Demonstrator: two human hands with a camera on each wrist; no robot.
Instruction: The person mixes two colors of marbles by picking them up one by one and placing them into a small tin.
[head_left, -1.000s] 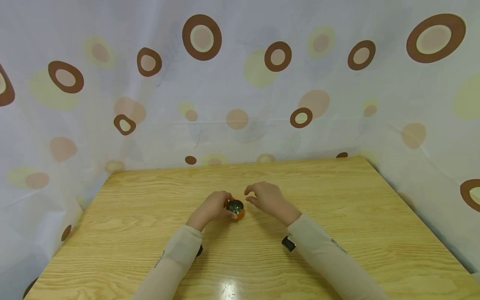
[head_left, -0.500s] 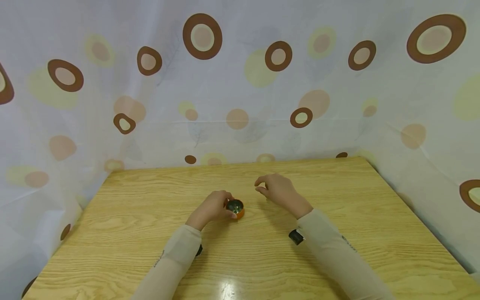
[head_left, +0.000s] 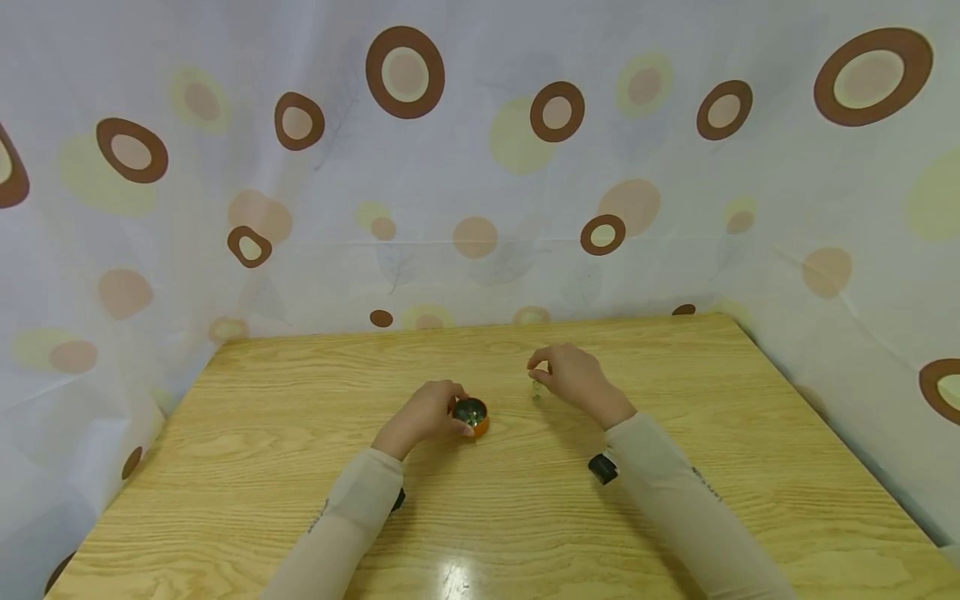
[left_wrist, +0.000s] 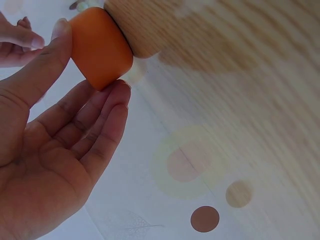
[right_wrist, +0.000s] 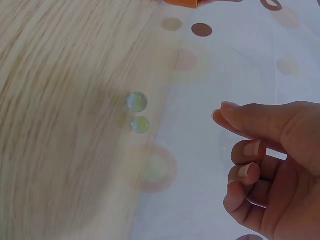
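Note:
A small orange cup (head_left: 480,427) with a dark, shiny inside stands left of the table's middle. My left hand (head_left: 427,414) holds it, thumb on one side and fingers on the other; its orange wall (left_wrist: 101,49) fills the grip in the left wrist view. Glints show inside the cup, but I cannot tell what makes them. Two clear glass marbles (right_wrist: 137,102) with yellow-green swirls lie close together on the wood. Just beyond them, my right hand (head_left: 577,379) hovers with thumb and index tip near each other, its other fingers loosely curled (right_wrist: 245,172), nothing held.
The wood-grain table (head_left: 337,375) reaches to a pale curtain (head_left: 480,167) with brown ringed dots along the back and sides. A dark wrist device (head_left: 603,468) sits under the right sleeve (head_left: 667,492).
My right hand has moved away from the cup, right and slightly farther back, and the marbles now show beneath its fingertips. The left hand and cup have stayed put.

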